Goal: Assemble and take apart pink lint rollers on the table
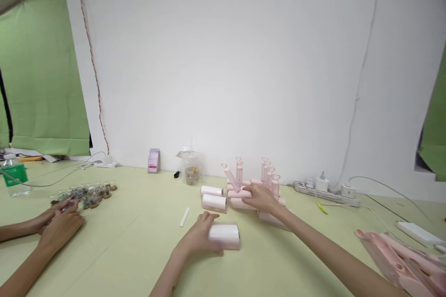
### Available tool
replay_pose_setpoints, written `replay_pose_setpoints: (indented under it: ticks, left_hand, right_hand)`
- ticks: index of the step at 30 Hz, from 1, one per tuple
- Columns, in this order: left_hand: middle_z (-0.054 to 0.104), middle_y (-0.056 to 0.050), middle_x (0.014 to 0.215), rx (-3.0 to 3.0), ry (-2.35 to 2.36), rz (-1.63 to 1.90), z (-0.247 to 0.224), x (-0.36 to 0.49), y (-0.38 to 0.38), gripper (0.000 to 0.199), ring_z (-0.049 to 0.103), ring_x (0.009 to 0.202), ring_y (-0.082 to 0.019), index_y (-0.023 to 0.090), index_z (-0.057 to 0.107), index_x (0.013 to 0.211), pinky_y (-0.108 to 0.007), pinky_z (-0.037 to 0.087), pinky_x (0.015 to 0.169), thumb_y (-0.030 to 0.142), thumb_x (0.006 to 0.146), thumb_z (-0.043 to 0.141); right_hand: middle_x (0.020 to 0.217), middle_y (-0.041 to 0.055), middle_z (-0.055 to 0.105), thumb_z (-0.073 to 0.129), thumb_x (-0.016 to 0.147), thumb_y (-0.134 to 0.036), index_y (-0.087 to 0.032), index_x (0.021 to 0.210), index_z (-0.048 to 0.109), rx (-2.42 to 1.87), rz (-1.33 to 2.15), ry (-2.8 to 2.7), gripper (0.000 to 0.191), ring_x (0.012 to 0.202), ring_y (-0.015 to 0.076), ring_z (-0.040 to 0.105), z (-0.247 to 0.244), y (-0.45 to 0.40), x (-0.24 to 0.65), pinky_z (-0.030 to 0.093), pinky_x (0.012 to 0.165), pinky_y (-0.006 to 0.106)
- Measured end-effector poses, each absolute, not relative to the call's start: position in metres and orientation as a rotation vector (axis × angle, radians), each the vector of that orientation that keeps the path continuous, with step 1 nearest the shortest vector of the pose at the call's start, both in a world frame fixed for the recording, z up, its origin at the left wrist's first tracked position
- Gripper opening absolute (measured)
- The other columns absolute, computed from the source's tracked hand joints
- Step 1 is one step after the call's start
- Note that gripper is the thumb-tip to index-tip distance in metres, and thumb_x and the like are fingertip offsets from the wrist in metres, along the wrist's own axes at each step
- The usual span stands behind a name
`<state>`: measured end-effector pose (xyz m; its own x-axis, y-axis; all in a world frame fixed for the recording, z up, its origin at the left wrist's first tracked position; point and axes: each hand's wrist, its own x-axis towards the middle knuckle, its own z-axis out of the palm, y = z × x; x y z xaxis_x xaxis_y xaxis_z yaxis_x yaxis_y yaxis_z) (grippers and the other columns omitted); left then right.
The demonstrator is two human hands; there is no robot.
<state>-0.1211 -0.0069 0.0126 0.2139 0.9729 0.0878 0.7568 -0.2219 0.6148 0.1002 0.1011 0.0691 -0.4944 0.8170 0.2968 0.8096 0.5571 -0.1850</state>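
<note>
My left hand is wrapped around the left end of a white roll lying on its side near the table's front; the hand is slightly blurred. Further right and back, my right hand has its fingers closed on the end of a pale pink roll in a group of pink rolls. Behind them stand several pink handles with looped tops, and one pink handle leans to the left. Two white rolls lie left of this group. My right palm hides part of the pile.
Left, another person's hands work beside several small glass domes. A white strip, a clear bag and a phone-like box lie or stand further back. Right are a power strip, cables and pink plastic parts.
</note>
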Motion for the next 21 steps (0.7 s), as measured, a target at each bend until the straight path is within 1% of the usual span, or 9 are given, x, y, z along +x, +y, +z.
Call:
replay_pose_setpoints:
  ticks: [2,5,7,9,13,16,17,18,21]
  left_hand:
    - [0.042,-0.009,0.117,1.941,1.613,0.659,0.013,-0.127,-0.006,0.083,0.037,0.11,-0.028,0.018,0.04,0.117,-0.033,0.036,0.087,0.032,0.043,0.074]
    - [0.046,-0.008,0.111,1.797,1.596,0.666,0.011,-0.135,-0.005,0.078,0.046,0.1,-0.025,0.018,0.039,0.117,-0.03,0.038,0.082,0.033,0.048,0.071]
    - [0.049,-0.006,0.106,1.77,1.564,0.67,0.009,-0.14,-0.003,0.073,0.049,0.093,-0.022,0.018,0.04,0.114,-0.029,0.04,0.078,0.033,0.049,0.07]
    - [0.051,-0.004,0.101,1.746,1.527,0.682,0.007,-0.144,-0.001,0.071,0.05,0.091,-0.021,0.018,0.044,0.109,-0.028,0.039,0.076,0.031,0.046,0.072]
    - [0.054,-0.002,0.091,1.704,1.441,0.748,0.005,-0.149,0.0,0.061,0.049,0.088,-0.02,0.017,0.05,0.095,-0.029,0.039,0.075,0.029,0.041,0.075]
    - [0.054,-0.003,0.091,1.655,1.362,0.853,0.009,-0.144,-0.001,0.057,0.05,0.086,-0.019,0.015,0.05,0.092,-0.029,0.041,0.075,0.032,0.044,0.074]
    - [0.053,-0.004,0.094,1.63,1.336,0.896,0.012,-0.139,-0.002,0.056,0.051,0.086,-0.019,0.015,0.049,0.095,-0.028,0.042,0.075,0.035,0.048,0.073]
    - [0.052,-0.006,0.098,1.602,1.311,0.938,0.014,-0.131,-0.002,0.056,0.052,0.088,-0.018,0.015,0.047,0.098,-0.028,0.043,0.076,0.039,0.052,0.069]
    - [0.05,-0.008,0.106,1.521,1.238,1.011,0.021,-0.094,-0.001,0.054,0.053,0.092,-0.019,0.015,0.045,0.105,-0.027,0.046,0.074,0.047,0.064,0.057]
  right_hand:
    - [0.095,0.004,0.059,0.051,0.081,-0.033,-0.015,0.098,0.056,-1.315,0.092,-2.482,0.025,0.083,0.0162,0.056,0.064,0.106,0.099,0.045,0.072,0.035]
    - [0.106,0.0055,0.056,0.05,0.082,-0.032,-0.016,0.105,0.053,-1.288,0.178,-2.508,0.028,0.09,0.0177,0.055,0.059,0.113,0.098,0.045,0.077,0.038]
    - [0.109,0.0061,0.055,0.05,0.082,-0.031,-0.017,0.107,0.052,-1.279,0.218,-2.508,0.029,0.095,0.019,0.053,0.055,0.117,0.098,0.043,0.08,0.04]
    - [0.111,0.0062,0.053,0.05,0.082,-0.03,-0.017,0.105,0.054,-1.276,0.249,-2.489,0.026,0.099,0.02,0.051,0.05,0.121,0.096,0.04,0.084,0.043]
    - [0.118,0.0079,0.049,0.055,0.079,-0.027,-0.016,0.102,0.055,-1.258,0.357,-2.361,0.026,0.112,0.0249,0.041,0.041,0.119,0.091,0.028,0.094,0.05]
    - [0.125,0.0133,0.042,0.061,0.073,-0.026,-0.015,0.112,0.049,-1.197,0.514,-2.204,0.042,0.122,0.03,0.026,0.033,0.1,0.092,0.015,0.1,0.052]
    - [0.127,0.0134,0.04,0.06,0.073,-0.029,-0.016,0.115,0.046,-1.162,0.59,-2.158,0.046,0.123,0.0291,0.025,0.03,0.089,0.094,0.016,0.101,0.049]
    - [0.128,0.0125,0.039,0.057,0.074,-0.033,-0.018,0.118,0.043,-1.125,0.68,-2.117,0.048,0.122,0.0273,0.027,0.027,0.078,0.099,0.021,0.1,0.046]
    - [0.128,0.0099,0.041,0.037,0.083,-0.047,-0.022,0.12,0.04,-1.06,0.966,-2.011,0.045,0.114,0.0223,0.042,0.017,0.04,0.12,0.04,0.088,0.038]
